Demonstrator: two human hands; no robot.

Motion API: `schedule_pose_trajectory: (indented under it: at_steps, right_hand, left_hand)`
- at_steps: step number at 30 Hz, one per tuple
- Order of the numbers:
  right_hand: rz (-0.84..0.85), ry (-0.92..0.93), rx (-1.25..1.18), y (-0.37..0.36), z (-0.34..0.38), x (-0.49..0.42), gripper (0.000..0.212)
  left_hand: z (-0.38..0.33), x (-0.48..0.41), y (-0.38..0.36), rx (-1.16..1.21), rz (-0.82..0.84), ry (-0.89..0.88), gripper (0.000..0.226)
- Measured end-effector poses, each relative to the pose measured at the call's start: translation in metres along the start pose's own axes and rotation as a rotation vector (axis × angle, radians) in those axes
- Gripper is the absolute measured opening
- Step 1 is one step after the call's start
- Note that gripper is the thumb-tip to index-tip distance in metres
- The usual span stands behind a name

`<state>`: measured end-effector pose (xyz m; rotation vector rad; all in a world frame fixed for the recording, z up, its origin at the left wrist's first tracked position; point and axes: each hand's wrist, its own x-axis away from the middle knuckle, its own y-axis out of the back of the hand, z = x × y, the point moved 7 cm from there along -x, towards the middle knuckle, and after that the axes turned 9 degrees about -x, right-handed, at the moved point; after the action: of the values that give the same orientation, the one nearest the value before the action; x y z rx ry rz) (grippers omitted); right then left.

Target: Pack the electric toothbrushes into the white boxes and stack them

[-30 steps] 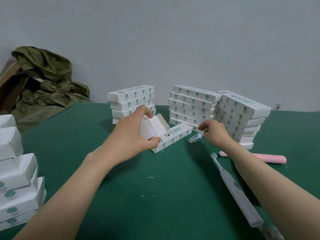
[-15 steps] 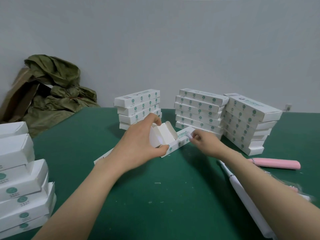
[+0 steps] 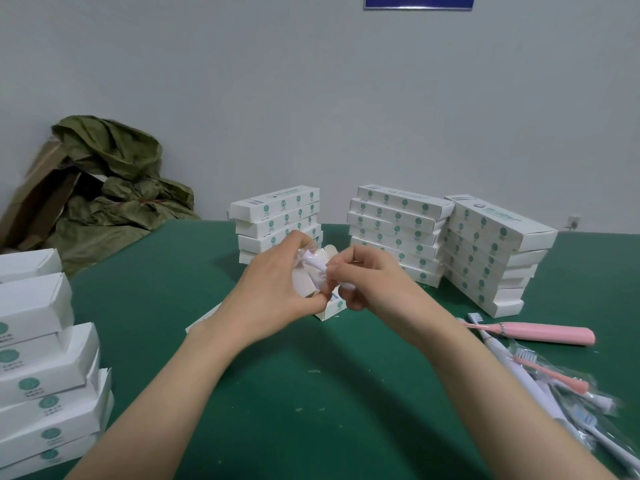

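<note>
Left grip [image 3: 277, 289] pinching open white box [image 3: 330, 308] at its flapped end, thumb low on front wall, fingers over top flap. Right grip [image 3: 372, 278] pinching small clear-wrapped white part [image 3: 317, 268], feeding it into box mouth. Both grips touching at box, mid tabletop [image 3: 311, 393].

Largest to smallest:
- Green tabletop, carrying everything.
- Packed stacks at back: right stack [image 3: 495, 251], middle stack [image 3: 398, 230], left-rear stack [image 3: 277, 220]. Leaning slightly, not squared.
- Pile of boxes [image 3: 41, 358] at near left edge, flaps showing on some.
- Pink toothbrush [image 3: 540, 332] flat on tabletop right of right forearm, well apart from both grips.
- White toothbrush [image 3: 512, 368] plus bagged brush heads [image 3: 568, 393] by right forearm, partly hidden.
- Open box, between both grips.
- Wrapped part, at box mouth; exact identity too small to tell.

Handling, judged:
- Box: thin card, light, crushes easily. Hold by side walls near open end, not by flap.
- Wrapped part: light, film likely slippery. Fingertip pinch at one end, slide in lengthwise.
- Toothbrush handles: rigid, smooth, light. Take at mid-body, bristle end clear.
- Stacks: tippy; set down square, no shoving.
</note>
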<state>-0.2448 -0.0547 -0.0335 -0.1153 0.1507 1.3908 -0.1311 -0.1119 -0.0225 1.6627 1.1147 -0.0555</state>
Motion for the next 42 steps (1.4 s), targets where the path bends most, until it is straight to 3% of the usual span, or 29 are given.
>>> schedule_pose_trajectory:
  at_steps: [8,11,16,18,22,25,28,31,34,36,38,39,42]
  right_hand:
    - [-0.034,-0.080,-0.220,0.018,-0.006,-0.006,0.014]
    - [-0.090,0.009,0.046,0.020,0.001,-0.002,0.013]
    - [-0.273,0.365,0.648,0.001,0.036,0.011,0.019]
    - [-0.219,0.395,0.624,-0.010,0.037,0.013,0.025]
    - [-0.206,0.313,0.173,-0.005,0.030,0.014,0.025]
    - [-0.319,0.455,0.253,-0.002,0.033,0.018,0.016]
    - [-0.340,0.618,0.548,-0.016,0.035,0.022,0.011]
    - [-0.212,0.538,0.738,-0.024,0.023,0.014,0.021]
    - [-0.399,0.543,0.693,-0.005,0.028,0.018,0.023]
    - [-0.493,0.362,0.577,0.016,0.017,0.013,0.026]
    - [-0.409,0.057,0.446,0.026,-0.007,0.002,0.017]
    - [-0.350,-0.049,0.370,0.027,-0.017,0.000,0.028]
    - [-0.262,-0.104,0.055,0.026,-0.027,-0.001,0.044]
  left_hand:
    - [0.002,0.000,-0.005,-0.059,0.072,-0.010,0.049]
    - [0.004,0.001,-0.005,-0.043,0.074,0.004,0.047]
    - [-0.008,0.000,-0.006,0.017,0.060,-0.058,0.046]
    - [-0.011,0.000,-0.004,0.049,0.035,-0.061,0.048]
    - [-0.009,-0.001,0.001,0.049,-0.034,-0.050,0.048]
    - [-0.012,-0.001,0.003,0.070,-0.051,-0.059,0.048]
    - [-0.015,-0.001,0.001,0.092,-0.023,-0.083,0.051]
    - [-0.012,-0.001,-0.002,0.118,0.028,-0.066,0.054]
    - [-0.015,0.001,-0.006,0.067,0.023,-0.072,0.056]
    - [-0.023,0.004,-0.016,-0.060,0.010,-0.100,0.066]
    - [-0.032,0.009,-0.027,-0.205,-0.014,-0.158,0.079]
    - [-0.034,0.011,-0.032,-0.253,-0.013,-0.185,0.086]
    - [-0.027,0.013,-0.040,-0.311,0.074,-0.213,0.108]
